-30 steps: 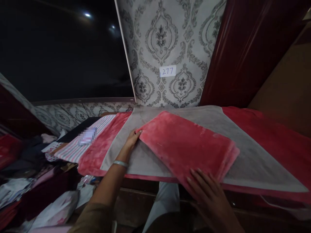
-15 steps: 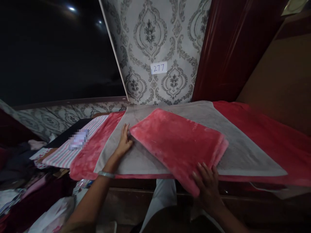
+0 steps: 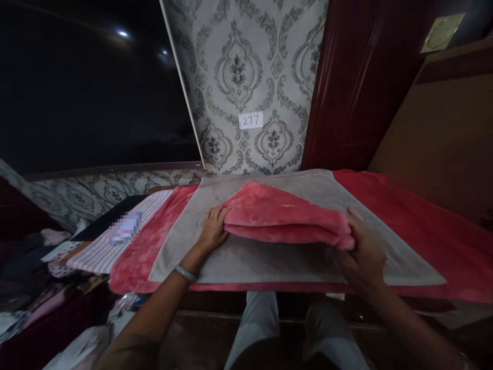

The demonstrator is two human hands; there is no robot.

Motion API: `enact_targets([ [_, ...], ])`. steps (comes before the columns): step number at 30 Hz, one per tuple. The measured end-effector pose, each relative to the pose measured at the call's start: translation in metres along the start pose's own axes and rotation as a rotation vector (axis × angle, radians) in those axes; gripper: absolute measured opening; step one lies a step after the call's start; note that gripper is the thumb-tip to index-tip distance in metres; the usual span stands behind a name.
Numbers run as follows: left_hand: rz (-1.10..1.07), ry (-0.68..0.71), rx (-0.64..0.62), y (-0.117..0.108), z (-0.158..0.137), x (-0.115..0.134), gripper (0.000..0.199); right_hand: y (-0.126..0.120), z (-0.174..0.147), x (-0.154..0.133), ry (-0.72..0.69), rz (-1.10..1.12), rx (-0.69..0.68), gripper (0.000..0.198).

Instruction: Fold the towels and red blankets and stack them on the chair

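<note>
Fingers first: the left hand's (image 3: 211, 228) lie close together against the left end of the folded red cloth (image 3: 285, 205), though whether they pinch it I can't tell; the right hand (image 3: 364, 249), blurred, has its fingers curled round the other end, gripping it. And there's the change! Half a second ago that bundle lay broad and slanting, a corner hanging past the near edge of the grey panel (image 3: 185, 221); now the near part is up and doubled back, leaving a narrow roll across the middle of the panel, dark shadow under its near edge. That looks like one more fold under way, my call, with the layers not yet pressed flat. Out to the panel's left, a striped cloth (image 3: 96, 252) carries a small item (image 3: 126, 227), pixelated, nothing legible on it. Beyond the panel's far edge, a white card (image 3: 250, 119) on the patterned wall (image 3: 236, 77) reads "277", handwritten. Beyond and left of the panel, the dark screen's (image 3: 96, 103) frame bears a mark too tiny to read.
</note>
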State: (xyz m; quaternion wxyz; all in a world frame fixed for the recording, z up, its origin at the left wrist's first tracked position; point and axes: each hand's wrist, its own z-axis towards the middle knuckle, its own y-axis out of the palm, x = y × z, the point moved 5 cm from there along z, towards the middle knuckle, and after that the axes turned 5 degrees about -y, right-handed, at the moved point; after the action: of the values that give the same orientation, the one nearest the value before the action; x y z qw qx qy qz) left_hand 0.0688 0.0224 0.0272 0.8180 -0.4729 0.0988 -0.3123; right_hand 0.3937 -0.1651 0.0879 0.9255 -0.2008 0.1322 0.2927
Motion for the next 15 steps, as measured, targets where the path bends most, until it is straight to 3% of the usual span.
enact_targets([
  [3,-0.085,-0.072,0.048,-0.009,0.011,0.000,0.065,-0.014,0.025,0.006,0.074,-0.039,0.069,0.031],
  [5,-0.159,-0.088,0.063,-0.027,0.020,0.002,0.057,-0.027,0.045,0.007,0.105,-0.038,0.107,0.030],
  [7,-0.230,-0.095,0.119,-0.059,0.032,0.006,0.048,-0.046,0.067,0.007,0.155,-0.029,0.167,0.029],
  [11,-0.341,-0.125,0.333,-0.148,0.052,0.023,0.045,-0.077,0.104,0.013,0.291,0.112,0.274,0.025],
  [13,-0.419,-0.158,0.327,-0.178,0.062,0.031,0.047,-0.077,0.115,0.027,0.362,0.253,0.272,0.021],
  [15,-0.506,-0.187,0.243,-0.189,0.075,0.034,0.045,-0.060,0.122,0.049,0.462,0.395,0.220,0.020],
])
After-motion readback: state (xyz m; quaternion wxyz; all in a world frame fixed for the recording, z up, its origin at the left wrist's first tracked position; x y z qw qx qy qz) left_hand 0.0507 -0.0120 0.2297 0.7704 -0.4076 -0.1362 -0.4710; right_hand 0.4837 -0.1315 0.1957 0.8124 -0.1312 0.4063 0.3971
